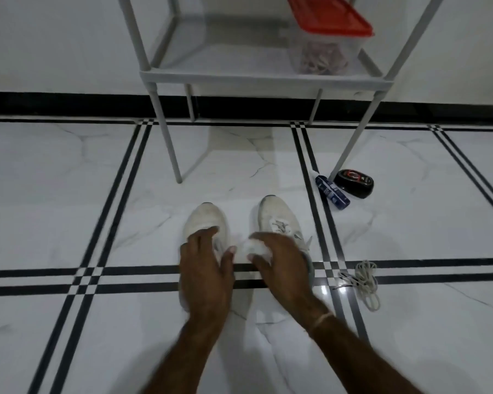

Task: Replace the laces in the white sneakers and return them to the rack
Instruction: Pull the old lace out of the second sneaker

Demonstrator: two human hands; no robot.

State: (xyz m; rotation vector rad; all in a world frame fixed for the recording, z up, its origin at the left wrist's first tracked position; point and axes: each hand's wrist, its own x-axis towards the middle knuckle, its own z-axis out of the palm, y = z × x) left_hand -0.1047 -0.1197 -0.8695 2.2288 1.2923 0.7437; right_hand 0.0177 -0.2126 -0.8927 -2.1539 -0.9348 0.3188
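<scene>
Our right hand (279, 263) curls round a small white bundle (254, 248), too blurred for us to name; our left hand (205, 265) lies slack, fingers spread on the left sneaker (208, 217), its thumb touching the bundle. Both white sneakers stand side by side on the marble floor (97, 194), toes towards 12 o'clock, their toe caps greyed with dirt. We see a grey lace (281, 226) across the right sneaker (276, 214). A loose lace (363, 282) lies tangled at 3 o'clock from the pair. At 12 o'clock stands the grey rack (239, 72), with a red-lidded container (325, 44) on its shelf; at 2 o'clock lie a blue bottle (332, 193) and a black shoe-polish sponge (353, 183).
</scene>
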